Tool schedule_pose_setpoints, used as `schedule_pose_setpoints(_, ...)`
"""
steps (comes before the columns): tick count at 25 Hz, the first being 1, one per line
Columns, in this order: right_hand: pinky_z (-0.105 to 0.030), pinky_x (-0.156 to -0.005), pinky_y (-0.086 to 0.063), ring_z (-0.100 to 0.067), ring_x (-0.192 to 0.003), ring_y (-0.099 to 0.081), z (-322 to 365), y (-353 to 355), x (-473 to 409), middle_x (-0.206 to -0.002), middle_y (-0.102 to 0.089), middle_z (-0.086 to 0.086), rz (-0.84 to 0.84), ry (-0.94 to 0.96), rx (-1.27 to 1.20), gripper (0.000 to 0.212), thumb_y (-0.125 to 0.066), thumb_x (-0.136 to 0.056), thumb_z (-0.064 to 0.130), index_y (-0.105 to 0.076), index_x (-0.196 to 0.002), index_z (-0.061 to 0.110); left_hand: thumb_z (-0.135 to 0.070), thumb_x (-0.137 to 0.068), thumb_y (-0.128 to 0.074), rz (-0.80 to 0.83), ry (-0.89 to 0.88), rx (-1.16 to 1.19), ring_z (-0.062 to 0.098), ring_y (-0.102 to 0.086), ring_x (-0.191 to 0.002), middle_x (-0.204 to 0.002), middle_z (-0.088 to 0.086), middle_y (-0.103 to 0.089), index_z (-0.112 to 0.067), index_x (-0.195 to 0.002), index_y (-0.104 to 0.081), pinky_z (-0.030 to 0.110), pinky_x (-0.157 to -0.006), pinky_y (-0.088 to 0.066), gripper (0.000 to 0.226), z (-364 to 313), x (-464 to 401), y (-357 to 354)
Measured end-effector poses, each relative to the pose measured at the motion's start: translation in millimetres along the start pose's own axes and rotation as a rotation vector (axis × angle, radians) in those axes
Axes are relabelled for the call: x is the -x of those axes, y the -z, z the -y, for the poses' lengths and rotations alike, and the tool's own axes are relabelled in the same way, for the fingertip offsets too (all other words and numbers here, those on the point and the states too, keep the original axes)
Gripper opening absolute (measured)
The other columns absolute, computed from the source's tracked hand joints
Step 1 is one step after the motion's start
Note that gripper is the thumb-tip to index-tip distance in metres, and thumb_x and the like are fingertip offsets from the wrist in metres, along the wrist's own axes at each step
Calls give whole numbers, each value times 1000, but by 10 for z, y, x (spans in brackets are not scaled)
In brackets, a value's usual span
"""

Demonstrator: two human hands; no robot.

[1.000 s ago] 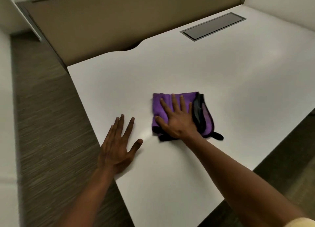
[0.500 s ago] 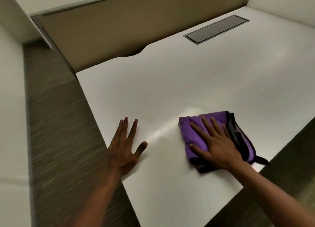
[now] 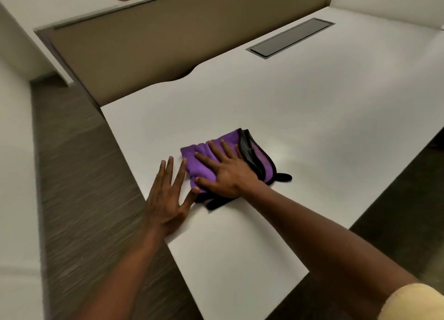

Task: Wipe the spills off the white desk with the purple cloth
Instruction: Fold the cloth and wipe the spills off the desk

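The folded purple cloth (image 3: 203,162), edged in black, lies on the white desk (image 3: 300,117) near its left front part. My right hand (image 3: 228,173) presses flat on top of the cloth with fingers spread. My left hand (image 3: 168,199) rests flat on the desk at its left edge, fingers apart, with its thumb touching the cloth's near left corner. No spill shows clearly on the desk; only soft glare patches show on it to the right of the cloth.
A dark rectangular cable hatch (image 3: 290,37) is set into the desk at the back right. A tan partition panel (image 3: 144,43) stands along the back edge. Striped dark carpet (image 3: 79,175) lies left of the desk.
My right hand has slid the cloth back to the left across the desk until it meets my left hand. My left hand has stayed flat on the desk's left edge.
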State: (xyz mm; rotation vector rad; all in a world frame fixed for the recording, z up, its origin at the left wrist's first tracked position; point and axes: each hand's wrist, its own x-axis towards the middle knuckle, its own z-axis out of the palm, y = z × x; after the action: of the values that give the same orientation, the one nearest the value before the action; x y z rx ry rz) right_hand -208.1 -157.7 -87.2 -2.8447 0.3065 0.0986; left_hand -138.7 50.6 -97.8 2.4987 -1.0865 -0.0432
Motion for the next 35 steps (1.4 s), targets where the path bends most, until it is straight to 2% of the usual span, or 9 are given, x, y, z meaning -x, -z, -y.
schedule_pose_setpoints(3, -49, -124, 11, -29, -159, 13, -649, 136, 231, -174, 6, 6, -52, -161, -31, 83, -26, -87, 88, 0, -159, 55, -82, -90, -8, 49, -4, -91, 11, 22, -155, -171, -7, 12, -42, -160, 5, 45, -129, -4, 82, -9, 24, -19)
schedule_pose_setpoints(8, -53, -125, 9, -32, -159, 14, -1181, 381, 538, -174, 8, -1, -33, -415, -8, 81, -28, -93, 81, 1, -162, 48, -83, -86, -8, 92, 28, -122, 14, 22, -155, -172, -4, 3, -42, -161, 1, 43, -128, 2, 86, -62, 10, -9)
schedule_pose_setpoints(16, -54, -126, 0, -24, -159, 9, -971, -39, 1998, -172, 12, 15, -68, -42, 100, 78, -18, -88, 91, 5, -156, 61, -86, -87, -8, 55, 24, -94, 11, 20, -155, -172, -6, -3, -45, -160, 0, 40, -128, 2, 84, -35, 31, -37)
schedule_pose_setpoints(19, -52, -127, 5, -25, -160, 11, -1133, 220, 1581, -172, 13, 11, -17, -255, 97, 82, -18, -84, 93, 8, -155, 61, -88, -87, -8, 9, 6, -36, 11, 16, -156, -171, -6, -13, -46, -160, -3, 42, -128, -2, 85, 5, 30, -76)
schedule_pose_setpoints(22, -62, -125, 6, -33, -159, 12, -887, 111, 1217, -173, 12, 1, -59, -444, 82, 79, -23, -92, 84, 6, -159, 53, -89, -86, -8, -33, 12, 1, 11, 13, -157, -170, -5, -19, -45, -160, -6, 45, -128, -9, 86, 38, 37, -68)
schedule_pose_setpoints(28, -58, -124, 11, -30, -158, 18, 169, -307, 1918, -173, 14, 2, -62, -168, 41, 77, -15, -91, 84, 7, -158, 55, -82, -90, -12, -26, -4, 36, 18, 2, -158, -167, 0, -28, -37, -161, -17, 46, -126, -17, 84, -9, 73, 12)
schedule_pose_setpoints(31, -52, -124, 11, -22, -159, 15, 229, -441, 2572, -172, 13, 12, -49, -27, 58, 73, -15, -92, 86, 5, -157, 60, -80, -92, -13, -21, -21, 7, 21, 1, -159, -166, 1, -30, -35, -161, -19, 48, -125, -18, 83, 12, 103, -3)
schedule_pose_setpoints(33, -51, -124, 12, -21, -159, 15, 34, -291, 2511, -171, 17, 15, 3, -114, 36, 76, -14, -86, 91, 8, -154, 64, -81, -91, -10, -18, -27, 23, 20, 1, -159, -166, 0, -30, -36, -161, -19, 48, -125, -18, 83, 11, 99, -11)
schedule_pose_setpoints(35, -56, -125, 10, -25, -159, 15, 35, -218, 2211, -172, 16, 10, 6, -346, 46, 77, -17, -88, 89, 8, -155, 62, -80, -92, -9, -30, -23, 45, 18, 0, -159, -166, -2, -30, -37, -160, -21, 46, -125, -18, 82, 18, 116, -21)
